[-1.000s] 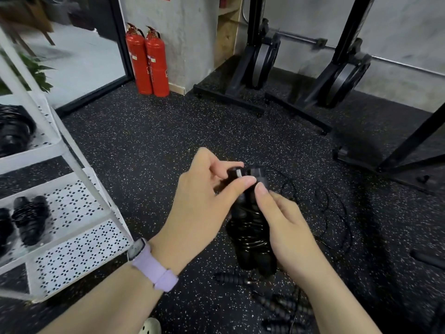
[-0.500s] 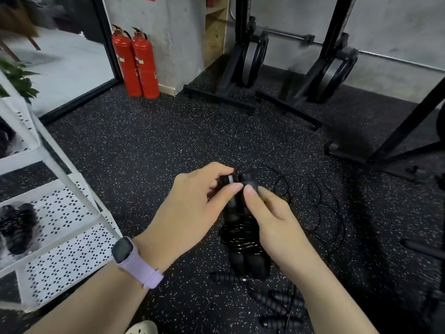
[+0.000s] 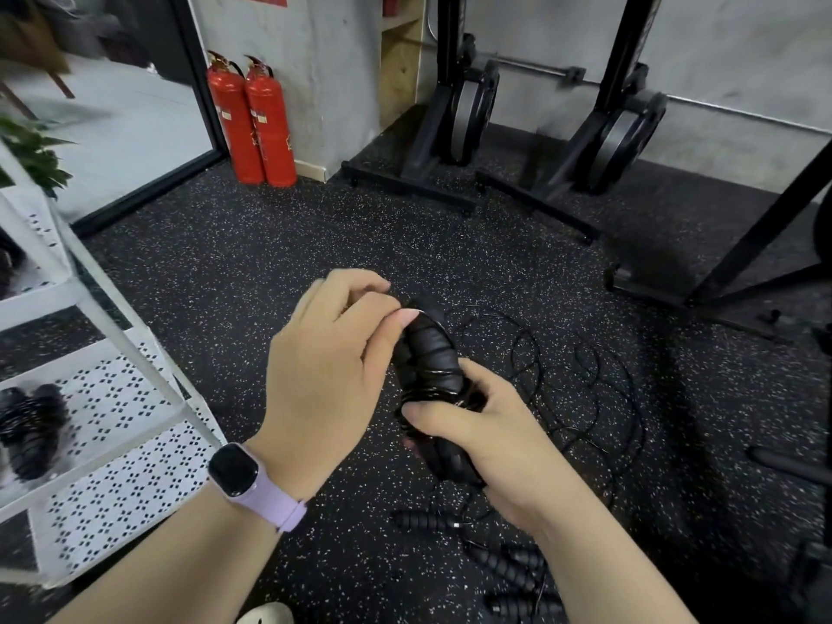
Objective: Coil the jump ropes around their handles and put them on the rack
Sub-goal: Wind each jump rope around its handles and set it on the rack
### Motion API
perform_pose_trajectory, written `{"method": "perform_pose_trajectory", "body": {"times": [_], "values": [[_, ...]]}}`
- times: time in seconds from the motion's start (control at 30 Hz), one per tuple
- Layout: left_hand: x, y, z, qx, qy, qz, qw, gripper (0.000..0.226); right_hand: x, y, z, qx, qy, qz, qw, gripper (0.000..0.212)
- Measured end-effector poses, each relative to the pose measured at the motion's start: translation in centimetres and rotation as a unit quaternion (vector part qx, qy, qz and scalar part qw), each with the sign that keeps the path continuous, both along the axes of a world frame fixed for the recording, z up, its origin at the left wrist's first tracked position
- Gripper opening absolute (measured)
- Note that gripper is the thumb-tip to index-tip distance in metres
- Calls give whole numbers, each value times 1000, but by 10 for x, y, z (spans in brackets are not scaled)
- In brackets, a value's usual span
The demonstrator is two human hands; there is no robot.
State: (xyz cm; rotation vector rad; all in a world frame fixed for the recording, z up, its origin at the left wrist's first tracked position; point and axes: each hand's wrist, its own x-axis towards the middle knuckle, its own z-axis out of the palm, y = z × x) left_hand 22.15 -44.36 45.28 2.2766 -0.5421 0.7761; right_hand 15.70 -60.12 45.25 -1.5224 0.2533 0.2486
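No writing can be read: the red sign at the top edge and the labels on the two fire extinguishers [image 3: 250, 121] are blurred. The speckled floor [image 3: 279, 254] carries black weight stands [image 3: 454, 128] by the wall, a white rack [image 3: 112, 398] at left holding a coiled rope [image 3: 31, 425], and loose ropes [image 3: 508, 565] below the hands. The right hand [image 3: 486, 436] grips the wound rope bundle [image 3: 432, 362] mid-air; half a second ago it pinched the top. The left hand [image 3: 328, 367] pinches the bundle's top, a watch [image 3: 234, 470] on its wrist
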Motion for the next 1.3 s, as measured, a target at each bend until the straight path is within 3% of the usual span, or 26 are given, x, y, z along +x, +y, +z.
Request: {"method": "perform_pose_trajectory", "body": {"times": [0.1,0.2,0.27,0.33,0.43,0.57,0.7,0.83,1.13,1.3], "values": [[-7,-2,3,-8,60,-32,998,27,-3,6,2,-261,-28,-26,965,46],[-13,-9,11,-146,236,-85,957,27,-5,12,-3,-458,-42,22,888,97],[-14,-14,15,-216,299,-88,925,27,-6,20,-7,-528,-57,57,845,113],[-16,-18,16,-262,323,-94,905,26,-8,26,-11,-555,-55,77,827,118],[-14,-12,14,-272,314,-72,907,25,-7,27,-7,-533,-44,68,842,115],[1,5,13,-257,288,-21,922,28,-4,15,7,-318,-41,-33,947,84],[-6,7,16,-203,284,-64,935,24,-4,13,6,-222,-50,-69,971,54],[-17,4,19,-183,295,-106,932,23,-3,9,3,-157,-48,-77,983,52],[-15,5,14,-111,240,-133,955,24,-3,6,-6,-173,-71,-102,977,51],[-28,-3,17,-24,190,-148,970,22,1,10,-15,-281,-67,-99,952,59]]}}
